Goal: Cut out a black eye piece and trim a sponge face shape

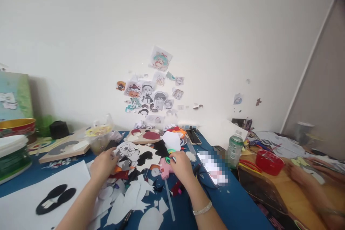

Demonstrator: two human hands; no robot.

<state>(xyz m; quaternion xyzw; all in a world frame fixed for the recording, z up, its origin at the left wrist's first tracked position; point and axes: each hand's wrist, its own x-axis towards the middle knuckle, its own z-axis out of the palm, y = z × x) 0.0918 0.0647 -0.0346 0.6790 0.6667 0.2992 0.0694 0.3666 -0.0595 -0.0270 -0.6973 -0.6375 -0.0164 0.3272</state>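
My left hand (104, 165) is closed on the edge of a paper cutout (127, 152) printed with a black-and-white cartoon figure. Over the middle of the pile, my right hand (181, 167) has its fingers curled together at a small green looped thing (168, 159), perhaps a scissors handle; the rest of it is hidden. Just left of those fingers lies a pink glue gun (165, 168), with a clear glue stick (169, 201) reaching toward me. White paper scraps (132, 196) and black cut pieces (145, 158) lie between and below my hands.
At left are a white sheet (75, 179) with a black shape, a green-and-white tub (13, 160) and a plastic cup (98, 138). To the right are a lit phone (212, 169), a bottle (235, 149) and a red basket (269, 161). Another person's hands (298, 176) work there.
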